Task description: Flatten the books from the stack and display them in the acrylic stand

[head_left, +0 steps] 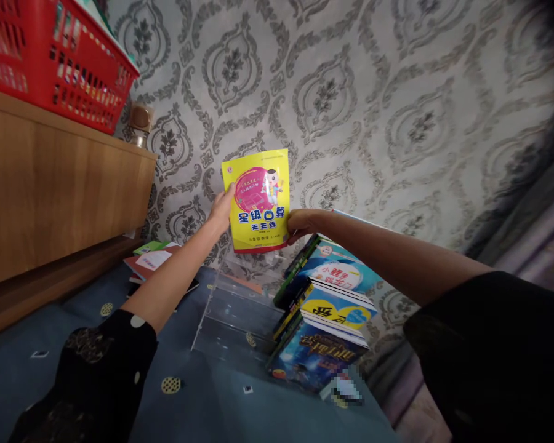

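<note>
A yellow workbook (258, 203) with a pink circle and a cartoon child on its cover is held up between my two hands. My left hand (222, 208) grips its left edge, thumb on the front. At the lower right edge my right hand (300, 223) is closed on it, the fingers partly hidden. Just below the workbook stands a clear plastic book rack (226, 314) with stepped tiers. Several books fill the rack's right side, among them a teal book (339, 264), a yellow-and-blue book (339, 311) and a dark blue book (316, 354) in front.
On the left, a red plastic basket (87, 74) full of things sits on a wooden cabinet (64, 184). Several books and papers (150, 258) lie behind my left forearm on the blue patterned cloth (203, 394). Patterned wallpaper (323, 92) rises behind; a curtain hangs at right.
</note>
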Demonstrator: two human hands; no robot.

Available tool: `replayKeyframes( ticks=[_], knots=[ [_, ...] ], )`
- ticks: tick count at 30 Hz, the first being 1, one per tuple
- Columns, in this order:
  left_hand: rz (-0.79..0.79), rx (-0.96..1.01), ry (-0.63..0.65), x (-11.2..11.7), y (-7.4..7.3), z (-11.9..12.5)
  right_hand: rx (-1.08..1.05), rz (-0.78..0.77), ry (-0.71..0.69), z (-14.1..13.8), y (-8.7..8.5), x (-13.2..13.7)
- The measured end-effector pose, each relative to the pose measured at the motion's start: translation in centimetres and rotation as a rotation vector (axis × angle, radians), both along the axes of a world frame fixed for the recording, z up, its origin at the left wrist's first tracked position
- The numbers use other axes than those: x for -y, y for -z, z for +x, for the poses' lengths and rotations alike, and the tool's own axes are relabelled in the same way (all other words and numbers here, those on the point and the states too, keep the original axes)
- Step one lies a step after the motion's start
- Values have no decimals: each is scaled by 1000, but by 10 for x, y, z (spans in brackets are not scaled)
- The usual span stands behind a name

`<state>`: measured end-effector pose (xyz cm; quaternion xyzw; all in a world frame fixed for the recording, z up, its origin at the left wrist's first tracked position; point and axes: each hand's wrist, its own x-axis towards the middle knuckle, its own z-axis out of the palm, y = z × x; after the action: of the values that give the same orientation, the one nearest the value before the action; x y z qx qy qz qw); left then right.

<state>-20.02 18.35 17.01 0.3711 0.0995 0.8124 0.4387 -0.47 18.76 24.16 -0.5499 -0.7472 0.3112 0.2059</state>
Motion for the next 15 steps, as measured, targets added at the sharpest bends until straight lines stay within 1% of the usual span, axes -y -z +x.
replayKeyframes(
  ticks=[3,7,12,15],
  knots=[
    [16,-19,22,2,0,0,85,-24,26,-3,-2,6],
    [5,-16,15,1,0,0,107,4,42,-6,-2,9],
    [-5,-22,3,-1,0,0,119,61,101,-7,5,5],
    [-22,-10,-14,-1,0,1,134,69,121,-6,6,2]
  ],
)
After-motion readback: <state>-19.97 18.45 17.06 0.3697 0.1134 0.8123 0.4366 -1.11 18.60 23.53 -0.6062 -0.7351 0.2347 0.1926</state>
